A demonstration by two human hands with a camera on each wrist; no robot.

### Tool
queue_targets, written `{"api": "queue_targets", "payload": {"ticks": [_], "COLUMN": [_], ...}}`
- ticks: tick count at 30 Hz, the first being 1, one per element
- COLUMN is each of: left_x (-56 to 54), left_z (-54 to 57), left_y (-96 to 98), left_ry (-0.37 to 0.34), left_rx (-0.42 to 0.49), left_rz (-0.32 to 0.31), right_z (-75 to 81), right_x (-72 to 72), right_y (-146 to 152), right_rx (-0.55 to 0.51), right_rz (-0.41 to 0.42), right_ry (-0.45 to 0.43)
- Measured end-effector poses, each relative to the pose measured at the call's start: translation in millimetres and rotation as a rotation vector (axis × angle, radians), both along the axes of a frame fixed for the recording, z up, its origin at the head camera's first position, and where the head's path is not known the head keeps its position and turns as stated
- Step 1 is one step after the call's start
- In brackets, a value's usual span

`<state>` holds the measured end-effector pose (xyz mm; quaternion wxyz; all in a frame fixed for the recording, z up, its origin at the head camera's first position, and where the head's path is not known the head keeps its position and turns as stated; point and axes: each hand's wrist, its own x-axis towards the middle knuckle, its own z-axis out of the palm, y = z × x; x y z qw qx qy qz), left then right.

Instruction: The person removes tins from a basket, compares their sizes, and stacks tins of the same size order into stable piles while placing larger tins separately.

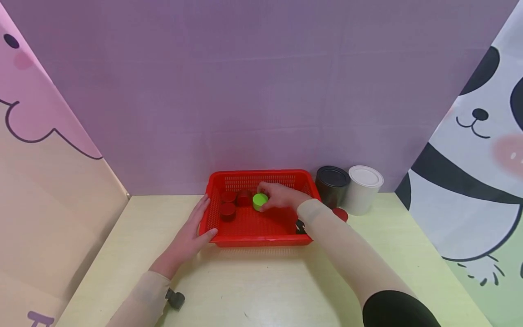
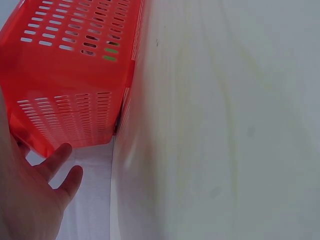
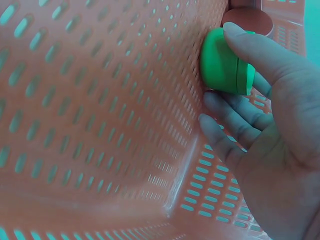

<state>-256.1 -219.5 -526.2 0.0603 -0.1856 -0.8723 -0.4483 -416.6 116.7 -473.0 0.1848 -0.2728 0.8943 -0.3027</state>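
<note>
A red perforated plastic basket (image 1: pixel 261 238) stands on the table against the back wall. Inside it, my right hand (image 1: pixel 279 196) pinches a small round green jar (image 3: pixel 220 62) between thumb and fingers, close to the basket floor. Three small red jars (image 1: pixel 227 211) are grouped left of the green one; the nearest of them (image 3: pixel 248 22) shows just behind it in the right wrist view. My left hand (image 1: pixel 192 231) rests along the basket's left rim with fingers extended and thumb at the front corner.
Right of the basket stand a black can (image 1: pixel 333 181) and a white can (image 1: pixel 363 188). A red round object (image 1: pixel 340 214) sits in front of them, partly hidden by my right forearm. The purple wall (image 1: pixel 261 91) rises directly behind the basket, and the pale table (image 1: pixel 261 286) extends in front.
</note>
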Motion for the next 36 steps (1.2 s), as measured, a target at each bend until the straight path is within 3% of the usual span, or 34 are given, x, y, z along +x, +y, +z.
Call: {"api": "queue_targets", "payload": {"ticks": [8,21,36], "left_x": [1.0,2.2,4.8], "left_z": [-0.6,3.7,2.9], "left_y": [-0.7,1.0,-0.3], "left_ry": [0.045,-0.015,-0.009], "left_rx": [-0.001,0.012,0.017], "left_rz": [-0.012,-0.002,-0.013], "right_z": [0.3,6.0,11.8], "right_x": [3.5,4.4,7.4], "right_y": [-0.5,0.0,-4.2], "right_rx": [-0.003,0.040,-0.064], "right_rz": [0.005,0.013,0.032], "right_ry": [-0.018,0.014,0.089]}}
